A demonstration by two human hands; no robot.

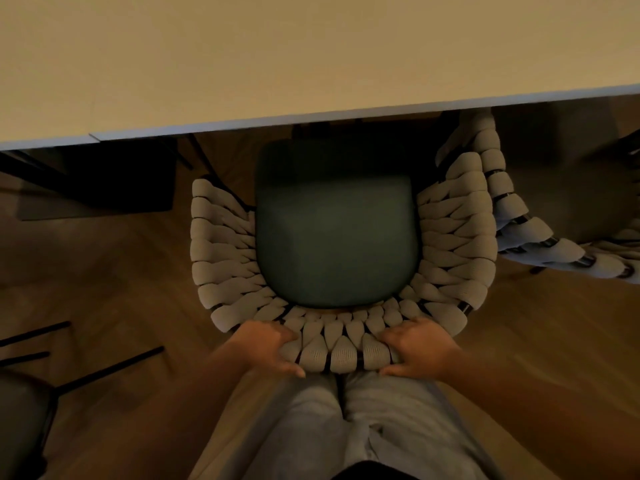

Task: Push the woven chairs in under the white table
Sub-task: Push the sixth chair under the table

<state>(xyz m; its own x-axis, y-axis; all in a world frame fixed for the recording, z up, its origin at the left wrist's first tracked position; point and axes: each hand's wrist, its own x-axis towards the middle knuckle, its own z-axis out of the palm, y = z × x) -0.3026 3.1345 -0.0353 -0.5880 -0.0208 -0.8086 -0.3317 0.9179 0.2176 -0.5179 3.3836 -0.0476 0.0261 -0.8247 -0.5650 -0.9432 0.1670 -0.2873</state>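
Note:
A woven chair (pixel 450 233) with a pale braided backrest and a dark green seat cushion (pixel 334 237) stands directly below me. The front of its seat lies under the edge of the white table (pixel 311 57). My left hand (pixel 268 348) grips the back rim of the chair at its left, fingers over the top and thumb underneath. On the right of the same rim, my right hand (pixel 420 348) grips the weave the same way. A second woven chair (pixel 512 209) stands to the right, touching the first one's armrest and partly under the table.
Wooden floor lies all around. Thin black legs of another chair (pixel 104 372) and part of its dark seat show at the lower left. A dark table base (pixel 104 181) stands under the table at left. My legs in light trousers (pixel 346 427) are right behind the chair.

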